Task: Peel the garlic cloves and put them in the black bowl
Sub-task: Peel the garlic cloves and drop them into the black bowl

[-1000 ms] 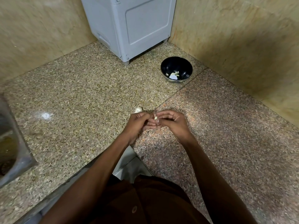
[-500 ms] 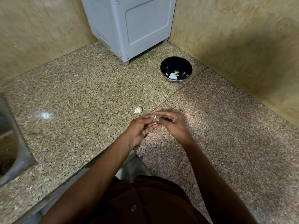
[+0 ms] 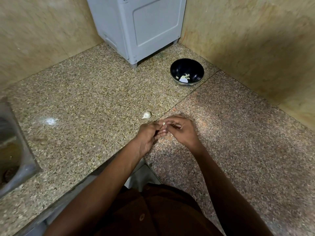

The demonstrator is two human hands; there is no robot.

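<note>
Peeling underway: left hand point(image 3: 148, 135) and right hand point(image 3: 182, 132) meet fingertip to fingertip, both pinching one small pale garlic clove point(image 3: 164, 123). Round glossy black bowl point(image 3: 187, 72), at 1 o'clock, holds peeled bits. White garlic bulb point(image 3: 146, 115) lies at 11 o'clock. Next, judging: strip skin, carry clove to bowl.

A speckled granite counter point(image 3: 81, 92) fills an L-shaped corner, a seam running across it; beige marble-patterned walls point(image 3: 252, 41) rise behind; a grey plastic appliance point(image 3: 139, 26) stands in the far corner; a steel sink point(image 3: 12, 150) sits at the left edge.
</note>
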